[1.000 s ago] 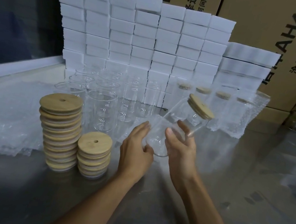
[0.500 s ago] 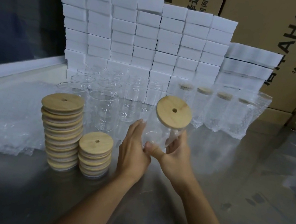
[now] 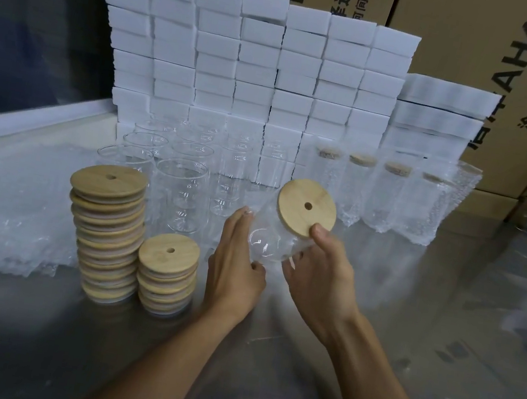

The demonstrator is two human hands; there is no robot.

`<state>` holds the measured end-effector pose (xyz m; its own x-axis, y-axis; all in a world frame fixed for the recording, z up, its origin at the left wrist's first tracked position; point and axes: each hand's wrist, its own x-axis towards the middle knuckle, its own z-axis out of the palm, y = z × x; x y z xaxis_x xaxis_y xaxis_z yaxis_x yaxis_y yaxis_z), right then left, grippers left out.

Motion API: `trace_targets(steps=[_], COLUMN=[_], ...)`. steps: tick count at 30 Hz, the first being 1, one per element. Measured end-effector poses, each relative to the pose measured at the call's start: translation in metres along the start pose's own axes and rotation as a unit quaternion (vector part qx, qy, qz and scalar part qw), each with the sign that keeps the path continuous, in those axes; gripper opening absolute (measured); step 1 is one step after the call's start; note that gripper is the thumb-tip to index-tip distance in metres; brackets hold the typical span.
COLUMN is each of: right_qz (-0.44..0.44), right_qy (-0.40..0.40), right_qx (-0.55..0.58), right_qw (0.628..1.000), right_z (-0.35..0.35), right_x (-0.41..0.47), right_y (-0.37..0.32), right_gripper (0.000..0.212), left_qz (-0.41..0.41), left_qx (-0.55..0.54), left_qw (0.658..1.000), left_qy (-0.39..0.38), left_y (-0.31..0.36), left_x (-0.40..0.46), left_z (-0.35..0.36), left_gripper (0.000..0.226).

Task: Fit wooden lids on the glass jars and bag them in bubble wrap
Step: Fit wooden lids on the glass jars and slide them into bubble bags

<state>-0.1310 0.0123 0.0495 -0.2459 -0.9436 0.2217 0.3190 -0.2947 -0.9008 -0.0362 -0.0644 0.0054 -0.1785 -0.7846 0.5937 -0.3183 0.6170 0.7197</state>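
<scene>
The jar (image 3: 274, 240) is held above the table's (image 3: 366, 371) middle, tilted, its long axis running from base by the left hand (image 3: 234, 263) up to the lid (image 3: 307, 208). The left hand's fingers lie nearly straight along the glass; the right hand (image 3: 322, 277) curls round the neck, nearer the lid

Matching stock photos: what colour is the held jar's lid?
Light tan bamboo wood lid, best seen in the head view.
</scene>
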Motion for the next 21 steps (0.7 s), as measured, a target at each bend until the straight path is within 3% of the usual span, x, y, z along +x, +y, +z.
trace_targets(steps=[2,5,9,15,21], right_qz=[0.009,0.005,0.022,-0.019,-0.06], right_qy=[0.007,0.017,0.095,0.16,0.248], right_qx=[0.037,-0.022,-0.087,-0.101,-0.183], right_qw=[0.999,1.0,0.991,0.982,0.949], right_z=[-0.002,-0.002,-0.007,-0.017,-0.023], right_x=[-0.001,0.0,0.003,0.006,0.009], right_y=[-0.001,0.0,0.009,0.015,0.025], right_gripper=[0.066,0.059,0.081,0.058,0.032], left_qz=[-0.003,-0.005,0.024,0.076,0.178], left_qx=[-0.001,0.002,0.017,0.02,0.046], left_qw=[1.0,1.0,1.0,0.997,0.981], left_qy=[0.0,0.004,0.001,-0.022,-0.067], left_y=[-0.001,-0.002,0.001,0.018,0.036], left_x=[0.001,0.003,0.003,-0.003,-0.013], left_z=[0.0,0.0,-0.001,-0.006,-0.001], left_gripper=[0.08,0.077,0.079,0.088,0.086])
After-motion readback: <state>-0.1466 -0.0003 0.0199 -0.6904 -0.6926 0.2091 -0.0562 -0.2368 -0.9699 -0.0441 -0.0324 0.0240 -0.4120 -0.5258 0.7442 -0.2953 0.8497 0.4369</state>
